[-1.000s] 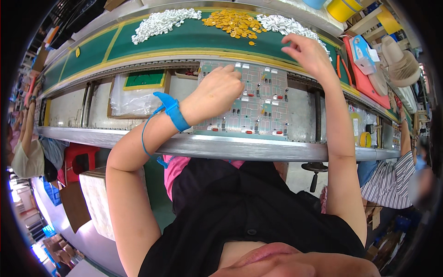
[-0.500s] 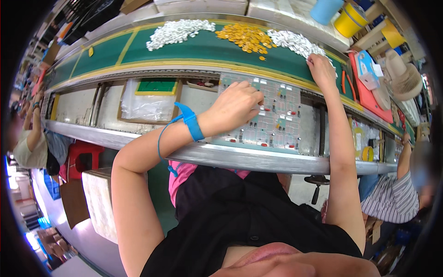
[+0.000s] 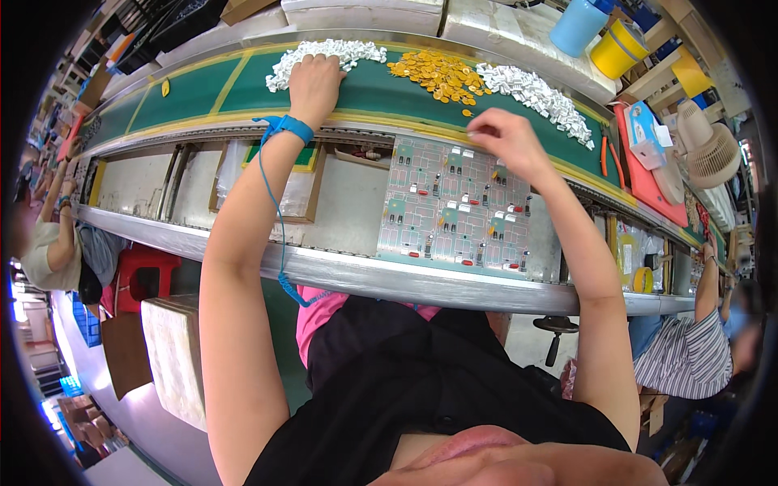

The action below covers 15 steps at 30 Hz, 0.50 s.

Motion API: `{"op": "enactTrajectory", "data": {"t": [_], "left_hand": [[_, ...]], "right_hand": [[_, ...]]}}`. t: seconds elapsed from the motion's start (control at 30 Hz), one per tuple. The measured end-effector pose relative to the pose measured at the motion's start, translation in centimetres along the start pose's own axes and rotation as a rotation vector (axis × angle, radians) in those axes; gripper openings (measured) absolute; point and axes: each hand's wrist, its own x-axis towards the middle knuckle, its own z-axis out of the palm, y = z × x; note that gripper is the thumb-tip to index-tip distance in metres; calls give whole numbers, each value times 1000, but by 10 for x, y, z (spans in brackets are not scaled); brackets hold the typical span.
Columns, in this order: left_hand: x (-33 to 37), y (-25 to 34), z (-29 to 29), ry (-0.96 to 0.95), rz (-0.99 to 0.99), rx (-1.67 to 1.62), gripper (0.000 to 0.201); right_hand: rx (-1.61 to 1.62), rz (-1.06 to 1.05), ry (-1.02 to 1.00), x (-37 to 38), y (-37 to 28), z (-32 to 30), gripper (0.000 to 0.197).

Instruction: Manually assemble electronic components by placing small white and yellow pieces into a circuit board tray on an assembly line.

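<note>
"Fingers first: how do they stand?"

"On the left hand point(image 3: 316, 87) they bend down at the left white pile point(image 3: 361, 52); their tips are hidden, so whether they grip a part cannot be told. On the right hand point(image 3: 512, 139) they are loosely curled above the near edge of the green counter point(image 3: 261, 100); anything pinched there cannot be made out."

"And the circuit board point(image 3: 454, 206)?"

"It lies flat in front of the person, on the near side of the counter. It is pale grey, traced with fine outlines and dotted with red, black, white and yellow parts."

"What else is around, or in the way?"

"Orange discs point(image 3: 438, 73) sit heaped between that pile and a second white heap point(image 3: 539, 93). Farther right, an orange-handled tool point(image 3: 604, 155) lies beside a red tray point(image 3: 648, 174). The right hand overlaps the board's far right corner, and a blue strap point(image 3: 290, 127) circles the left wrist, its cord hanging before the metal rail point(image 3: 344, 274)."
</note>
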Motion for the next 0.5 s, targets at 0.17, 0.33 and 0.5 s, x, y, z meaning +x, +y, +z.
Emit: {"op": "enactTrajectory", "data": {"t": [0.17, 0.33, 0.5], "left_hand": [[5, 2, 6, -120, 2, -30, 3], [9, 10, -4, -165, -33, -134, 12], [10, 26, -20, -368, -366, -713, 19]], "right_hand": [[-67, -149, -115, 15, -21, 36, 13], [-164, -172, -111, 28, -28, 52, 14], [-331, -205, -131, 30, -32, 55, 14]]}}
